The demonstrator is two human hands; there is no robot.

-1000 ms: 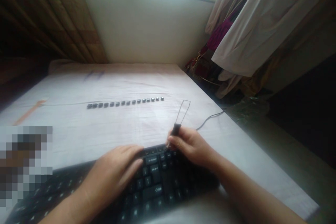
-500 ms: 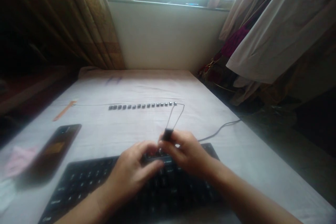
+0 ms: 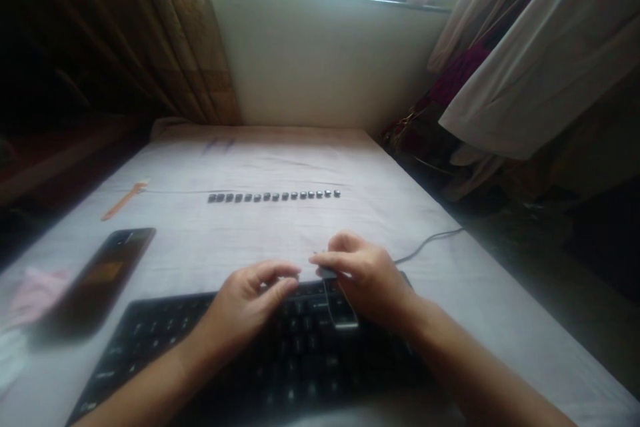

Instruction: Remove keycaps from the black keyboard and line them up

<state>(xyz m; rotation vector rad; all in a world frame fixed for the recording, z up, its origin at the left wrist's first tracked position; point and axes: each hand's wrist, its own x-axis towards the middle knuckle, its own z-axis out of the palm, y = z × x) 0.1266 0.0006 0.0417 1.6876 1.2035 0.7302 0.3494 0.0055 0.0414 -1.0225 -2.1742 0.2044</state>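
Note:
A black keyboard lies in front of me, partly covered by my forearms. My right hand is closed around a keycap puller, a dark handle with a thin wire loop. The loop hangs down over the keyboard's upper right part. Just left of it, my left hand hovers at the keyboard's top edge, thumb and fingertips drawn together in a pinch. Whatever may be between them is too small to make out. Beyond both hands, several dark keycaps form a row on the pale sheet.
To the left lie a dark phone, a pink cloth and an orange strip-like tool. A black cable runs off the right edge of the sheet. Curtains and hanging clothes flank the window wall.
The keycap puller has turned in my right hand: its wire loop pointed away toward the keycap row and now points down at the keyboard. My left hand has drawn slightly left, away from the right.

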